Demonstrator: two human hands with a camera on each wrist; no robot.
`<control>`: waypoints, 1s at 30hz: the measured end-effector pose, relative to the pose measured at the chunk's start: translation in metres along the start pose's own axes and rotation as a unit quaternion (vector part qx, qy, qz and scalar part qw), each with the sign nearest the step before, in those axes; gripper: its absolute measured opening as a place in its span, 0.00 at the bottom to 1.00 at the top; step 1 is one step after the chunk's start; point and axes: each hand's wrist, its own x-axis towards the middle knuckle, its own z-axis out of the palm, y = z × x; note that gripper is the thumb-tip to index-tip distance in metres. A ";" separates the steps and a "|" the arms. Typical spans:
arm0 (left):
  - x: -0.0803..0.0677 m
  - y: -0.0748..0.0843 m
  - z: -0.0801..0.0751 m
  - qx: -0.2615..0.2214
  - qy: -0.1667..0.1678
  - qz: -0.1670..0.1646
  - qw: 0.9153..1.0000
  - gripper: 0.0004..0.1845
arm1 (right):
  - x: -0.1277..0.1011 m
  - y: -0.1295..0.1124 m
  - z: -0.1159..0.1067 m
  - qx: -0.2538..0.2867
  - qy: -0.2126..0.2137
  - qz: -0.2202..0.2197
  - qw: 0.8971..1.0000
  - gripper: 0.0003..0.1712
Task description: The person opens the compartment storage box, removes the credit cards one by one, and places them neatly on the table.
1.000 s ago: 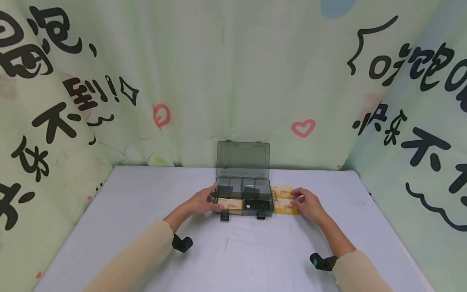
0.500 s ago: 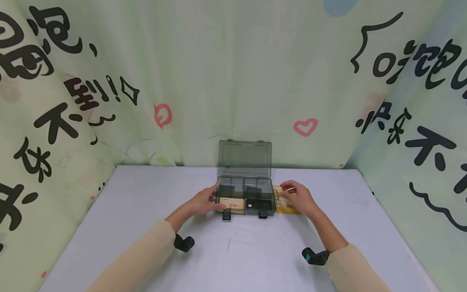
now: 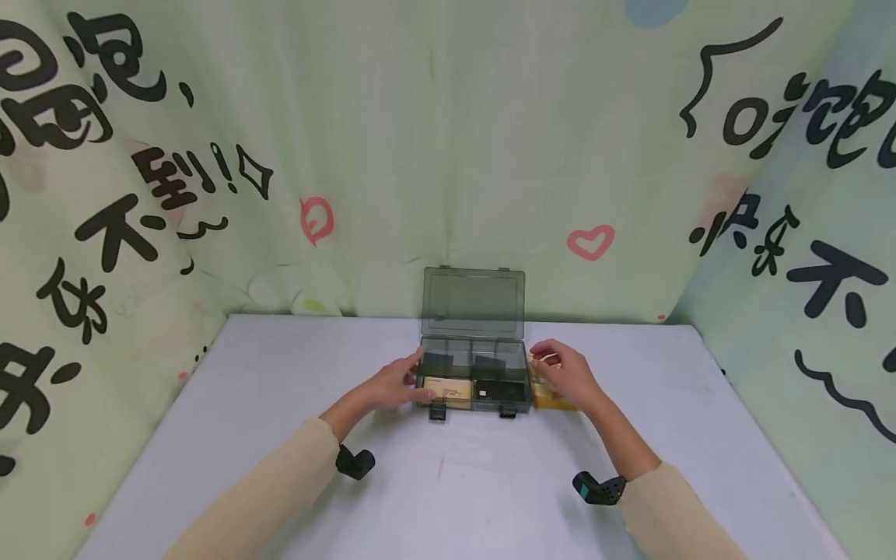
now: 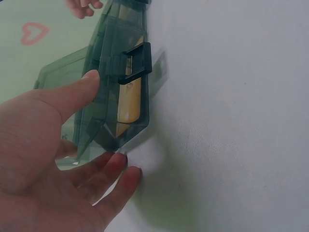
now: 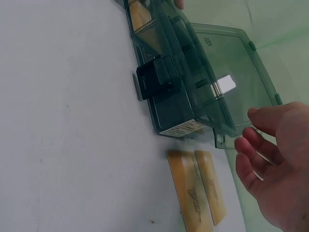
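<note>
A translucent dark plastic compartment box [image 3: 465, 407] stands on the table, its lid [image 3: 474, 303] raised. A yellow card-like piece [image 3: 448, 389] lies in its front left compartment, a black block [image 3: 498, 390] in the front right one. My left hand [image 3: 390, 386] rests at the box's left side, thumb on the front corner, fingers loosely extended. Beyond the right side, my right hand [image 3: 572, 379] hovers with bent, relaxed fingers; nothing shows between them in the right wrist view. Under it lie two yellow cards [image 5: 190, 191], side by side on the table and partly hidden in the head view.
Two black latches, a left latch [image 3: 437, 411] and a right latch [image 3: 507, 411], stick out at the box's front. The white table [image 3: 455, 498] ends behind the box at a printed curtain [image 3: 371, 155]. Black cameras sit on both wrists.
My right hand has left the yellow cards and moved left and slightly away, closer to the box's right side. The left hand stays at the box. The head view has shifted slightly.
</note>
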 end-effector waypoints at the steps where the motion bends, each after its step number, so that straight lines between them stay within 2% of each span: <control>1: 0.001 0.000 0.000 0.001 -0.001 0.002 1.000 0.50 | -0.001 -0.001 0.000 0.003 0.001 -0.001 1.000 0.15; 7: 0.005 0.000 0.002 0.007 -0.004 0.003 1.000 0.50 | -0.003 -0.012 0.000 0.021 -0.003 -0.018 1.000 0.15; 18: -0.001 0.003 -0.001 -0.005 0.002 -0.006 1.000 0.49 | -0.005 -0.033 0.014 0.032 -0.022 -0.060 0.997 0.15; 30: 0.000 0.003 0.001 -0.003 0.003 -0.007 1.000 0.49 | -0.005 -0.036 0.031 0.017 -0.035 -0.050 0.998 0.16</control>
